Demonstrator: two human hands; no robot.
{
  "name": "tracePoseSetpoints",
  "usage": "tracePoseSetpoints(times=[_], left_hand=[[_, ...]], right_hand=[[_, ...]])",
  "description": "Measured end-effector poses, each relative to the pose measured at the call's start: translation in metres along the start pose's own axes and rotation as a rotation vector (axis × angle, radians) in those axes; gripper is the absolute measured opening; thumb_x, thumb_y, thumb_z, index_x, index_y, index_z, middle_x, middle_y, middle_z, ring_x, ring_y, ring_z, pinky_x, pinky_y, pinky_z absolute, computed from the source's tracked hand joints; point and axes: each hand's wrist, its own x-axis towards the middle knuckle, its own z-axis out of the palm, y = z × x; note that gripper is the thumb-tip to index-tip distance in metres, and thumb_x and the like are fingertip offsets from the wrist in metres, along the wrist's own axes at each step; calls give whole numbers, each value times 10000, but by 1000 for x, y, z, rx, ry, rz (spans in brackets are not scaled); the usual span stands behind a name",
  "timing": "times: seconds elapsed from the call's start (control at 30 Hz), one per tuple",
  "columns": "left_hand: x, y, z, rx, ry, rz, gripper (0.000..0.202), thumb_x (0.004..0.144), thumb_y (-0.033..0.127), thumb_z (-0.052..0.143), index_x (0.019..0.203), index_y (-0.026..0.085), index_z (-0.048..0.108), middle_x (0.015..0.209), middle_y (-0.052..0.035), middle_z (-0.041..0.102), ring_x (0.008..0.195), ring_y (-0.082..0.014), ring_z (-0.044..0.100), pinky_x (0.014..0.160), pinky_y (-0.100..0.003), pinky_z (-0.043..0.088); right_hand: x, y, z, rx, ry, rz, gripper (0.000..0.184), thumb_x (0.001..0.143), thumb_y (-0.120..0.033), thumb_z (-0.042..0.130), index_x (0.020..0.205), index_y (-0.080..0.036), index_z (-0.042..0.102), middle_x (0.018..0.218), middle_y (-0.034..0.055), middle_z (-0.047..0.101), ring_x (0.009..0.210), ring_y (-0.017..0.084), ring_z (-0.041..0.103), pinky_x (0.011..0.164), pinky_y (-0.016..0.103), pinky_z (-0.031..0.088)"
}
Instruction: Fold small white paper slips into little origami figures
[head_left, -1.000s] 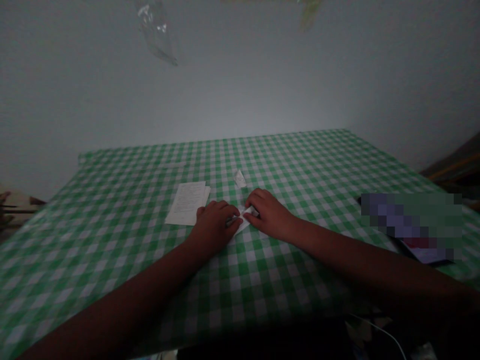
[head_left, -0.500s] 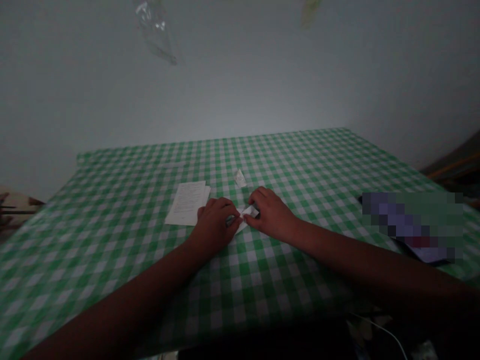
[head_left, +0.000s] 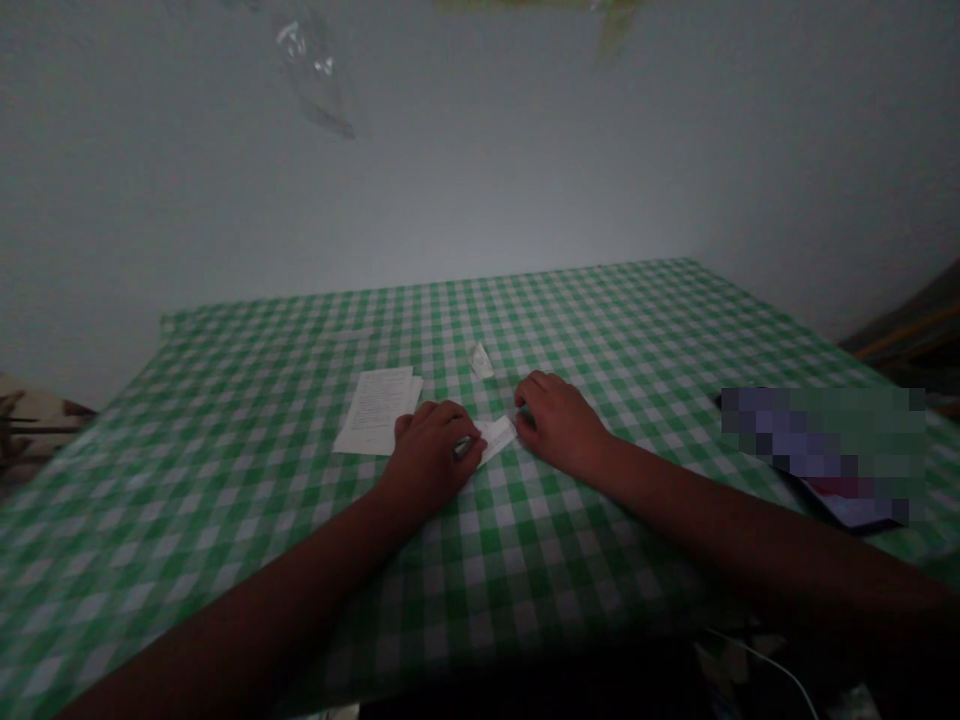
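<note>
- Left hand [head_left: 435,452], fingers curled, presses down the left end of a small white folded paper [head_left: 497,437] lying flat near the middle of the green-checked table [head_left: 225,520]; whether it grips the paper, I cannot tell.
- Right hand [head_left: 561,420], loosely open, has its fingertips touching the paper's right end.
- Towards the far edge: paper sheets [head_left: 377,408] and a small scrap [head_left: 481,359].

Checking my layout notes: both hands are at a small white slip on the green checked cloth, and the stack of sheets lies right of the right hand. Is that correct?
Not quite. The head view shows the stack of sheets left of the left hand, not right of the right hand. Both hands are indeed at the small white slip on the green checked cloth.
</note>
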Motion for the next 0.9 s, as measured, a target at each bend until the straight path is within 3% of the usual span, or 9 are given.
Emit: tracePoseSetpoints(times=[0.13, 0.3, 0.5, 0.63, 0.9], left_hand=[[-2, 4, -3, 41, -10, 37, 136, 924, 313, 578, 924, 229, 686, 1029, -41, 675, 988, -235, 575, 845, -436, 345], [-8, 7, -2, 33, -59, 105, 172, 927, 258, 532, 913, 220, 699, 1000, -57, 690, 967, -234, 592, 837, -428, 377], [-8, -2, 0, -151, -92, 174, 187, 867, 189, 574, 978, 218, 721, 965, -54, 681, 935, -222, 587, 856, -413, 449], [-4, -11, 0, -224, -74, 239, 208, 831, 156, 610, 977, 236, 735, 1084, -59, 656, 1048, -230, 572, 944, -422, 453], [-2, -20, -3, -226, -154, 308, 256, 861, 171, 601, 1082, 249, 703, 1195, -59, 627, 1139, -217, 565, 1015, -419, 441]], right_hand=[[-1, -2, -5, 125, 14, -98, 123, 867, -129, 502, 939, -172, 592, 949, 87, 621, 932, 220, 552, 842, 364, 444], [-3, -11, -5, 288, -101, -253, 109, 893, -149, 529, 905, -174, 634, 892, 62, 644, 885, 189, 574, 830, 334, 457], [-4, -13, -6, 246, -172, -257, 114, 900, -183, 575, 875, -172, 686, 885, 56, 675, 896, 188, 590, 841, 335, 452], [-6, -14, -9, 185, -189, -269, 136, 907, -199, 576, 921, -164, 706, 915, 63, 683, 909, 194, 601, 856, 341, 453], [-10, -20, -11, 109, -178, -252, 163, 893, -273, 603, 951, -144, 684, 916, 84, 678, 916, 225, 603, 832, 360, 463]])
